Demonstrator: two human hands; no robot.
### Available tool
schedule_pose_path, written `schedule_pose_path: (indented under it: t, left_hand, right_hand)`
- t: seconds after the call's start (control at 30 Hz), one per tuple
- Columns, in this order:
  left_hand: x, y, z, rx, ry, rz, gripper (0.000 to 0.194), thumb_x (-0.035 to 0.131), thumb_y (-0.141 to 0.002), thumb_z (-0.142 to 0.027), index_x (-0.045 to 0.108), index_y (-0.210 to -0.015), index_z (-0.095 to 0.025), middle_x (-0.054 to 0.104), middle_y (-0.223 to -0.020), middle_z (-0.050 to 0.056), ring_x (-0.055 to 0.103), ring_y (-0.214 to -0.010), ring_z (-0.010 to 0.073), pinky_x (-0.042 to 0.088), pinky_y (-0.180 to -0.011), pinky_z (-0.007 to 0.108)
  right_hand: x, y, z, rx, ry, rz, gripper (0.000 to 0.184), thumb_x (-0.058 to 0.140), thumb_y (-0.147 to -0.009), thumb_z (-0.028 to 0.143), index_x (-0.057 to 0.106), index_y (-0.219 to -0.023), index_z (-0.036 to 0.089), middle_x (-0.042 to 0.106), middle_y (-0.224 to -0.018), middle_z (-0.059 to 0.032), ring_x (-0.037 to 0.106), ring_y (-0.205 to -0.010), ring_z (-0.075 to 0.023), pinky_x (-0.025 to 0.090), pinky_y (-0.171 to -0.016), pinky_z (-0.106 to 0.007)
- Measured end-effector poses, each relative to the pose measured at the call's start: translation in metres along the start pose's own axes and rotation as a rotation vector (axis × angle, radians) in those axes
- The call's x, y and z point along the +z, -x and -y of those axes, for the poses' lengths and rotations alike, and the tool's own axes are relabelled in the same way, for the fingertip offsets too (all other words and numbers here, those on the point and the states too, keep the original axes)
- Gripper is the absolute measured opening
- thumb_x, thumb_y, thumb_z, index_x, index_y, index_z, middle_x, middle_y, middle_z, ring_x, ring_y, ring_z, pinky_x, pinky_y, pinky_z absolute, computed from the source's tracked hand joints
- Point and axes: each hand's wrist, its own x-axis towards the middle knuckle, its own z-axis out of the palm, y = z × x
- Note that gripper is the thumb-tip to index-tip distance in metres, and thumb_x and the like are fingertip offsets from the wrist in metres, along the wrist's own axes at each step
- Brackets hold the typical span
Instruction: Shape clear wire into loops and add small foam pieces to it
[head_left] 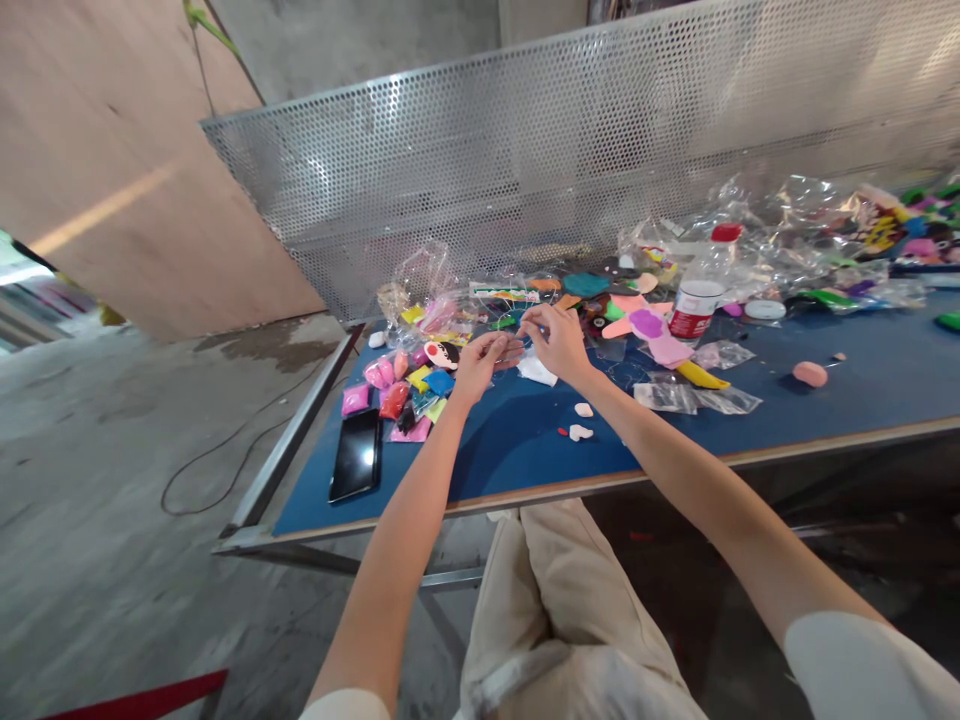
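Observation:
My left hand (481, 362) and my right hand (555, 338) meet above the blue table (525, 450), fingertips almost touching. Both are pinched on a small thin thing between them, too small to name. Just under the hands lies a white piece (537, 370). To the left sits a heap of small coloured clay packets (397, 390) and a round white-and-black clay face (442, 353). Small white and red clay bits (579, 430) lie on the table nearer to me.
A black phone (355, 467) lies at the table's left front. A red-capped plastic bottle (701, 290) stands among crumpled clear bags and foam shapes (652, 335). A pink clay lump (810, 374) lies to the right. A perforated metal panel (570, 160) backs the table. A cable (225, 450) lies on the concrete floor.

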Motion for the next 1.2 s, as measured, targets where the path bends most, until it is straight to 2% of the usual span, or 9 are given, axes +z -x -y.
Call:
schedule_pose_path:
  t: [0.2, 0.37, 0.47, 0.57, 0.7, 0.93, 1.03, 1.2]
  left_hand:
    - [0.004, 0.0, 0.002, 0.005, 0.093, -0.059, 0.047, 0.081, -0.079, -0.056, 0.071, -0.103, -0.017, 0.08, -0.104, 0.009, 0.077, -0.104, 0.0297, 0.062, -0.097, 0.05]
    - [0.006, 0.001, 0.001, -0.047, 0.118, -0.067, 0.046, 0.086, -0.076, -0.053, 0.071, -0.1, -0.017, 0.08, -0.101, 0.008, 0.077, -0.104, 0.029, 0.062, -0.097, 0.048]
    - [0.007, 0.001, -0.001, -0.075, 0.114, -0.073, 0.039, 0.079, -0.083, -0.053, 0.071, -0.101, -0.018, 0.08, -0.1, 0.008, 0.076, -0.107, 0.0303, 0.062, -0.097, 0.049]
    - [0.006, 0.001, -0.003, -0.087, 0.105, -0.098, 0.036, 0.072, -0.089, -0.054, 0.074, -0.096, -0.019, 0.08, -0.1, 0.009, 0.077, -0.106, 0.0311, 0.063, -0.096, 0.049]
    - [0.002, 0.001, -0.005, -0.06, 0.039, -0.142, 0.037, 0.077, -0.084, -0.054, 0.076, -0.095, -0.019, 0.081, -0.098, 0.007, 0.078, -0.099, 0.0289, 0.064, -0.093, 0.048]
    - [0.0, 0.004, -0.007, -0.015, -0.022, -0.09, 0.048, 0.078, -0.078, -0.064, 0.073, -0.094, -0.019, 0.079, -0.101, 0.007, 0.078, -0.098, 0.0297, 0.066, -0.083, 0.047]
    - [0.002, 0.005, -0.007, -0.003, -0.028, -0.073, 0.049, 0.077, -0.079, -0.066, 0.073, -0.097, -0.02, 0.078, -0.107, 0.008, 0.077, -0.103, 0.0304, 0.066, -0.085, 0.047]
    - [0.006, 0.005, -0.006, -0.002, -0.006, -0.062, 0.046, 0.079, -0.08, -0.061, 0.072, -0.098, -0.02, 0.078, -0.102, 0.007, 0.077, -0.104, 0.0309, 0.065, -0.089, 0.049]
  right_hand:
    - [0.004, -0.001, 0.001, 0.108, -0.098, 0.021, 0.023, 0.059, -0.095, 0.033, 0.067, -0.116, 0.026, 0.08, -0.098, -0.005, 0.064, -0.101, -0.0297, 0.038, -0.097, -0.051]
    - [0.012, -0.001, -0.011, 0.114, -0.183, 0.062, 0.014, 0.066, -0.091, 0.036, 0.074, -0.095, 0.025, 0.079, -0.092, -0.0061, 0.063, -0.1, -0.0289, 0.043, -0.093, -0.048]
    - [0.014, -0.001, -0.016, 0.1, -0.206, 0.068, 0.013, 0.067, -0.09, 0.034, 0.074, -0.091, 0.023, 0.077, -0.091, -0.0062, 0.063, -0.1, -0.0277, 0.044, -0.093, -0.047]
    - [0.012, -0.001, -0.013, 0.104, -0.158, 0.054, 0.009, 0.067, -0.091, 0.031, 0.073, -0.09, 0.024, 0.077, -0.089, -0.006, 0.063, -0.103, -0.0291, 0.042, -0.095, -0.049]
    - [0.005, -0.002, -0.006, 0.113, -0.085, 0.069, 0.011, 0.063, -0.094, 0.028, 0.072, -0.087, 0.025, 0.077, -0.087, -0.0057, 0.063, -0.106, -0.031, 0.036, -0.099, -0.054]
    - [0.005, 0.0, -0.006, 0.024, -0.093, 0.052, 0.009, 0.061, -0.093, 0.023, 0.068, -0.087, 0.025, 0.076, -0.091, -0.0058, 0.065, -0.101, -0.0297, 0.039, -0.097, -0.051]
    - [0.006, 0.0, -0.006, 0.024, -0.105, 0.064, 0.009, 0.062, -0.091, 0.021, 0.066, -0.086, 0.025, 0.075, -0.089, -0.005, 0.064, -0.102, -0.0302, 0.039, -0.096, -0.051]
    - [0.006, 0.001, -0.002, 0.015, -0.087, 0.083, 0.008, 0.062, -0.092, 0.022, 0.066, -0.087, 0.026, 0.076, -0.091, -0.0058, 0.061, -0.107, -0.0314, 0.036, -0.101, -0.055]
